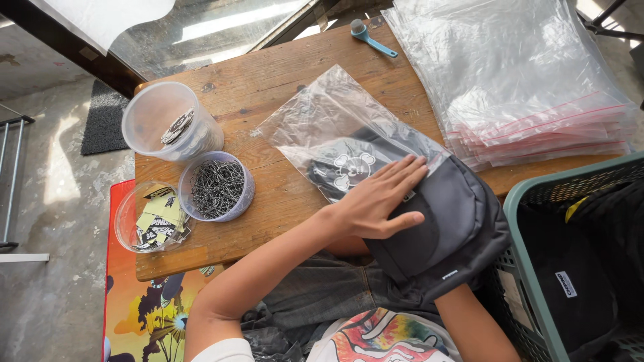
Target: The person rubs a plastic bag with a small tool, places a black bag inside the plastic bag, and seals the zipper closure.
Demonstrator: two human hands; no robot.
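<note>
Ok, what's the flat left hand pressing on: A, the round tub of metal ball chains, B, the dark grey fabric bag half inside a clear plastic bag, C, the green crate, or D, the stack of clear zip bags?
B: the left hand lies flat, fingers spread, on the dark grey fabric bag where it enters the clear plastic bag, apart from the other three.

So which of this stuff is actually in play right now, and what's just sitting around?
In play:
left hand, flat on the dark grey bag
clear zip bag the grey bag is partly inside

Lying about:
stack of zip bags
three tubs
blue scoop
green crate
</note>
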